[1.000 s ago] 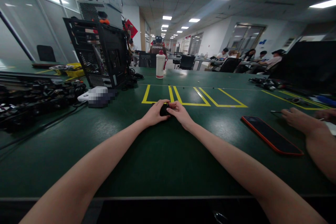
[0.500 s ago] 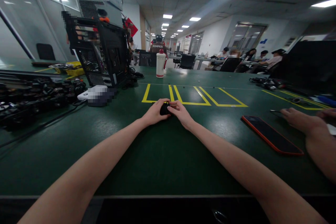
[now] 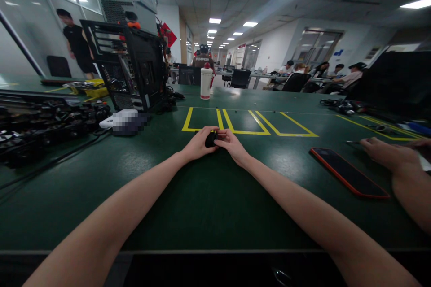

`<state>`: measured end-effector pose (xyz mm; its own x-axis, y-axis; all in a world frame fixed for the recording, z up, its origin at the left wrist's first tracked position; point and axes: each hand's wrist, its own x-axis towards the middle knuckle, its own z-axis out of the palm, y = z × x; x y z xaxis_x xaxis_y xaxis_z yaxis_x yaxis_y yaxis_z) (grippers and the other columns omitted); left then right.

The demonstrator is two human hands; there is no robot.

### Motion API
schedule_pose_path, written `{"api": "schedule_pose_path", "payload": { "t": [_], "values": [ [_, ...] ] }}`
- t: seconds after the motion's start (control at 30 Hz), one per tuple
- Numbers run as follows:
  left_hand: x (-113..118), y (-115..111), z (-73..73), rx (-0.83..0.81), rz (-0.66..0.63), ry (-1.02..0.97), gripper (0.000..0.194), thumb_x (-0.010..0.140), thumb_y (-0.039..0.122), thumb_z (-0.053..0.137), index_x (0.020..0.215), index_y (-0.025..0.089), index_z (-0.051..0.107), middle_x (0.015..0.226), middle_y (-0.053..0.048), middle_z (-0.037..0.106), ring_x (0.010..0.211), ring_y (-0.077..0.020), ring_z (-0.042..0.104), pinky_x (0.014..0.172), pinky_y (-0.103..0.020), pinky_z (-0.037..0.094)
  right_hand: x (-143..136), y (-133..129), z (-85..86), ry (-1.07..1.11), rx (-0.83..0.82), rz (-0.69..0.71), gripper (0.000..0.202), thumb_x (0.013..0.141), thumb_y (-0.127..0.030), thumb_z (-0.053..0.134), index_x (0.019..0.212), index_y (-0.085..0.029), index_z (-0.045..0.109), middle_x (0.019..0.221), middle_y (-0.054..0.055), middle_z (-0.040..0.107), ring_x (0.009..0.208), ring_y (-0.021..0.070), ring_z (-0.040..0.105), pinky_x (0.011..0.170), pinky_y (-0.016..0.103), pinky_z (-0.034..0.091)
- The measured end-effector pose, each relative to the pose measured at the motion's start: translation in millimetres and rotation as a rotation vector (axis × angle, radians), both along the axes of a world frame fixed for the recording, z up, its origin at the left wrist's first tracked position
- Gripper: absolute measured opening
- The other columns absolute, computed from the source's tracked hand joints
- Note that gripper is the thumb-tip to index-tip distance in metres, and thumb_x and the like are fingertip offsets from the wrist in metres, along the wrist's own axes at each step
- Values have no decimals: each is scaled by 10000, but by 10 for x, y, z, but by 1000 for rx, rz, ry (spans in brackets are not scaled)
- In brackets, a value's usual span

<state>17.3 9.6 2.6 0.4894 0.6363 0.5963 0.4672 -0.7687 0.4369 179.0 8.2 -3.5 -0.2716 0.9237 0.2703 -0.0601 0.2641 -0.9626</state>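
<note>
A small black rounded object sits between my two hands, just in front of the yellow tape outlines; its exact kind is hard to make out. My left hand curls around its left side, thumb along the near edge and fingers over the far side. From the right, my right hand closes on the object's right end, thumb and fingertips bent together there. My fingers cover much of the object. Both forearms reach over the green table.
A phone with an orange edge lies at right, beside another person's hand holding a thin tool. A white bottle stands behind the yellow tape. At left are an open computer case, a pile of black parts and cables.
My right thumb has shifted slightly on the black object; otherwise my hands stay in place. A person in dark clothes now shows in the left background.
</note>
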Motion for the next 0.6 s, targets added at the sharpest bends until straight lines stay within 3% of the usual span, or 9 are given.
{"api": "schedule_pose_path", "payload": {
  "t": [0.13, 0.43, 0.6],
  "values": [
    [-3, -11, 11, 6, -13, 6, 586, 700, 216, 618, 1222, 230, 352, 1197, -68, 465, 1120, -220, 448, 967, -392, 364, -13, 14, -6, -1, 5, -31, 256, 694, -266, 618, 927, -207, 528, 939, 22, 574, 938, 154, 529, 882, 350, 399],
    [-5, 34, -26, 42, -6, 6, 514, 682, 195, 621, 1145, 214, 398, 1146, -59, 483, 1066, -211, 475, 930, -380, 389, -11, 30, -3, 53, -29, 33, 345, 599, -174, 679, 914, -197, 541, 933, 13, 581, 927, 154, 532, 895, 350, 380],
    [-4, 29, -23, 37, -5, 10, 515, 684, 216, 627, 1144, 224, 394, 1146, -54, 480, 1071, -211, 474, 927, -388, 391, -36, 4, 13, 44, -7, -40, 203, 672, -268, 630, 843, -197, 548, 864, 1, 571, 869, 141, 531, 861, 338, 392]
  ]
}}
